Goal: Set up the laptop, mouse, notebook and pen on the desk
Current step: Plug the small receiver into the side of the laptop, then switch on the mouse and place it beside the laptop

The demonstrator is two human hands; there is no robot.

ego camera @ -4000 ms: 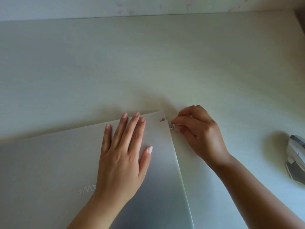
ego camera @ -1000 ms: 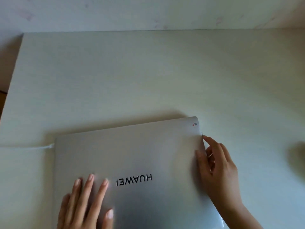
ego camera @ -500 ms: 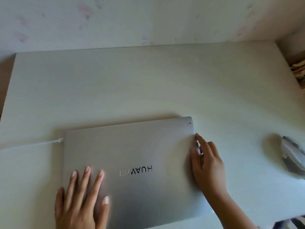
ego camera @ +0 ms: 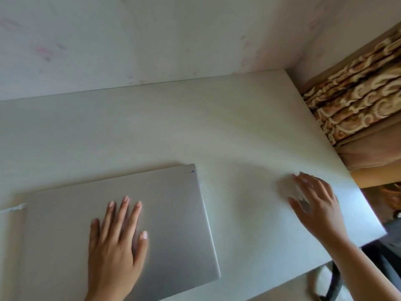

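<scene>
Head view looks down on a pale, matte worktop [ego camera: 195, 127] with a faint wood-grain look, pushed up against a whitish wall [ego camera: 130, 40] that has a few pinkish smudges on it. Closed laptop [ego camera: 173, 224] sits flat on the near left part of the worktop, lid down. It's a thin slab of brushed silver metal with rounded corners, and there's a tiny sticker or badge in its far right corner, too small to read. No logo is readable on the lid from this angle; part of the lid is under the hand. A thin white cable [ego camera: 10, 208] runs in from the left edge and meets the laptop's left side.

Left hand [ego camera: 115, 246] lies flat on the lid, palm down, fingers stretched out and slightly spread, gripping nothing, just pressing on the metal.

Right hand [ego camera: 314, 203] is well apart from the laptop, over toward the right side of the worktop, and it's blurry. It's cupped over the mouse [ego camera: 288, 187], a light grey rounded thing poking out from under the fingers. Fingers are curved loosely on top of it; I can't tell whether it's properly gripped or just covered.

Past the right edge of the worktop there's brown and cream patterned fabric [ego camera: 358, 101] in folds, swirly print.
</scene>
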